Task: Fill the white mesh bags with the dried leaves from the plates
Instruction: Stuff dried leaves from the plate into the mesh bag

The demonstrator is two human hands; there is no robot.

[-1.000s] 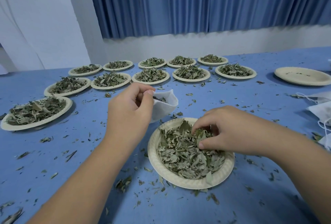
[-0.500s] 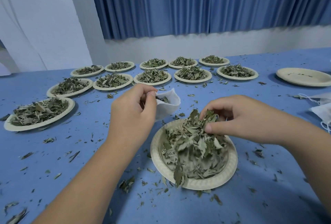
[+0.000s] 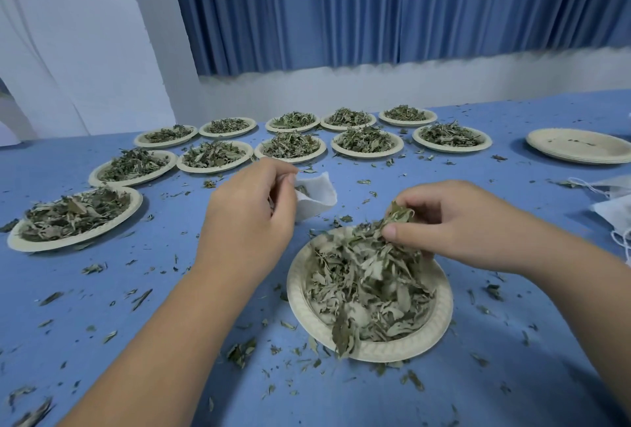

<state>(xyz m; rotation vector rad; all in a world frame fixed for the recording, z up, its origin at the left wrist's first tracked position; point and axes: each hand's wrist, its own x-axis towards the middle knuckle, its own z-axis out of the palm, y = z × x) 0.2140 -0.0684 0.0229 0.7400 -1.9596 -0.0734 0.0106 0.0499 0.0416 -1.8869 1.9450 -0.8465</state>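
The blue surface [image 3: 532,389] carried everything and was littered with leaf scraps [image 3: 140,298], a sign of how readily the dry stuff sheds; filled plates [image 3: 367,154] stood in rows at the far side, seemingly stock kept out of the working area, with a stack of empty plates [image 3: 577,150] well apart at the right; the working plate [image 3: 375,351] sat nearest the person, heaped with dried leaves [image 3: 368,286], probably so that droppings fell back into it; the left hand [image 3: 249,215] had its grip pinched on the rim of a white mesh bag [image 3: 316,199], held just beyond that plate with its mouth open toward the other hand; the right hand [image 3: 450,221] had its grip clamped on a tuft of leaves [image 3: 397,215], raised just above the heap, near the bag but not yet over it.
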